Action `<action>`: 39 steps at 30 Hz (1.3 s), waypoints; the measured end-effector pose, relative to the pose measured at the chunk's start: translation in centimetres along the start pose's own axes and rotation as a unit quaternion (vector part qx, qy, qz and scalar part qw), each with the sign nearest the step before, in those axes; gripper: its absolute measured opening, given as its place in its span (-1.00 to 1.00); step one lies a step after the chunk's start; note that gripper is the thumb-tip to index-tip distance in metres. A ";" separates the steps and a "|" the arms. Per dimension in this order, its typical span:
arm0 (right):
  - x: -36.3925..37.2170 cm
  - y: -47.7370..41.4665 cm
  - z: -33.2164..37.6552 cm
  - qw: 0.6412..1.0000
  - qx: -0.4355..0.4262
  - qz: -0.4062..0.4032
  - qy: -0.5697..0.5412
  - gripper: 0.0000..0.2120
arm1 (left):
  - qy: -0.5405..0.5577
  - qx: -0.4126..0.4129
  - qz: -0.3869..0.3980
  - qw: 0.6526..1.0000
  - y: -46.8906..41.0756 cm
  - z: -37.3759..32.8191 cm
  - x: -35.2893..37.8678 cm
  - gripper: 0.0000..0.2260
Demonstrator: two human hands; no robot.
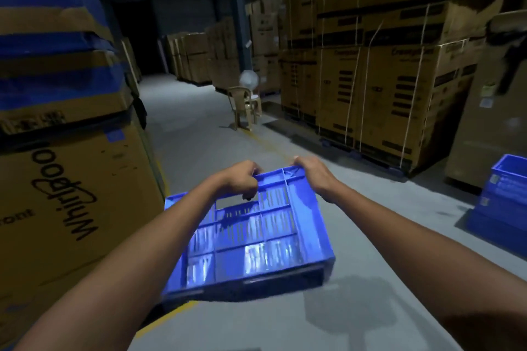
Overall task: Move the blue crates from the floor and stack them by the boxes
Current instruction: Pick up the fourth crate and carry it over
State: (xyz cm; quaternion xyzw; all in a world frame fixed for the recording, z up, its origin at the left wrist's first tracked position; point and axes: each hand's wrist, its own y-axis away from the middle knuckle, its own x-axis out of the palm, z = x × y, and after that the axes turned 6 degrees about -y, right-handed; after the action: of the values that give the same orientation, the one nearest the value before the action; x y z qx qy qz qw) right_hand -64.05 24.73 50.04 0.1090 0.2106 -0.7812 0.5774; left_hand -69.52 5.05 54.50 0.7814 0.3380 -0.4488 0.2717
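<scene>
We carry a blue crate above the floor, left hand and right hand fingers apparently clenched on its far rim; stacked crates wait right.

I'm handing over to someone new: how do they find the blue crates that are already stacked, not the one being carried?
Start at the tall wall of strapped brown cardboard boxes on the right of the grey concrete aisle. Follow it toward the near right edge of view, where the stacked blue plastic crates stand on the floor. Unlike the blue slatted crate held tilted in both hands, they sit upright and untouched.
</scene>
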 end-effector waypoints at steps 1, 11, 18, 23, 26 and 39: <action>-0.8 -0.1 -0.5 0.999 0.025 -0.006 -0.034 -0.64 | 0.004 0.007 0.000 1.000 -0.9 -0.7 0.0 -0.81; -11.7 -3.7 -8.8 0.990 0.066 -0.064 -0.109 -0.37 | 0.075 0.035 0.024 0.996 -10.6 -10.6 -0.5 -0.61; -18.2 -5.8 -13.7 0.981 0.093 -0.170 -0.002 -0.47 | 0.071 0.060 0.019 0.995 -17.8 -16.2 -0.7 -0.66; -19.0 -8.0 -13.6 0.966 0.039 -0.203 0.157 -0.58 | 0.127 0.091 0.023 0.987 -20.9 -22.4 0.1 -0.78; -19.4 -9.5 -14.0 0.952 -0.006 -0.162 0.258 -0.74 | -0.089 0.075 0.035 0.993 -24.7 -25.4 4.6 -0.69; -32.5 -23.8 -23.2 0.890 0.063 -0.247 0.377 -0.58 | -0.297 0.188 -0.286 0.891 -46.9 -29.8 12.7 -0.42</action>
State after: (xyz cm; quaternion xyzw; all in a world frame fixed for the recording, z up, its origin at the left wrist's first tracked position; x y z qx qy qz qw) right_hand -78.23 68.95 47.74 0.3759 0.3830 -0.8104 0.2349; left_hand -85.61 59.67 50.99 0.5178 0.3595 -0.7734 0.0668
